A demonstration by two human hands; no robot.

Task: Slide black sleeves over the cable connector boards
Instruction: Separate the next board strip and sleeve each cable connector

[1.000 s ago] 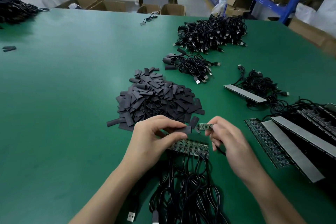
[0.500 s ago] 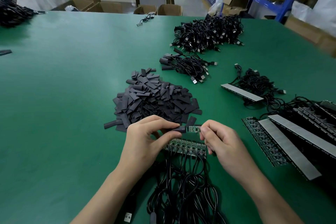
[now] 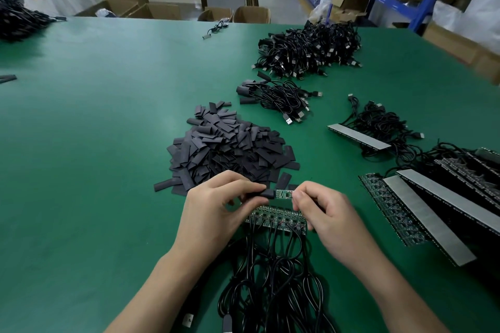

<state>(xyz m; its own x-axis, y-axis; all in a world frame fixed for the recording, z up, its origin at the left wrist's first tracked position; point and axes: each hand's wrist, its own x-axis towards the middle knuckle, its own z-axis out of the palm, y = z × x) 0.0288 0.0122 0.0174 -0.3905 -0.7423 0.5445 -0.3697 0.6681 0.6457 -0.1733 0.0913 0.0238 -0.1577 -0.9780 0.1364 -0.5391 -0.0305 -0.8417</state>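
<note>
My left hand [image 3: 216, 208] pinches a black sleeve [image 3: 263, 194] between thumb and fingers. My right hand [image 3: 322, 211] pinches the right end of a small green connector board [image 3: 284, 194], held level above the table. The sleeve's mouth covers the board's left end; most of the board shows bare. Under my hands lies a strip of joined green boards [image 3: 276, 218] with black cables [image 3: 273, 278] trailing toward me. A big pile of loose black sleeves [image 3: 230, 149] lies just beyond my hands.
On the green table [image 3: 94, 157], a small bundle of sleeved cables [image 3: 273, 97] and a large heap of cables [image 3: 311, 47] lie further back. Taped board strips with cables [image 3: 438, 203] fill the right side. Another cable heap [image 3: 19, 19] sits far left. Boxes and shelving stand behind.
The sleeve and the board were apart a second ago; they have come together, and the sleeve now covers the board's left end. Both hands stayed in the same place.
</note>
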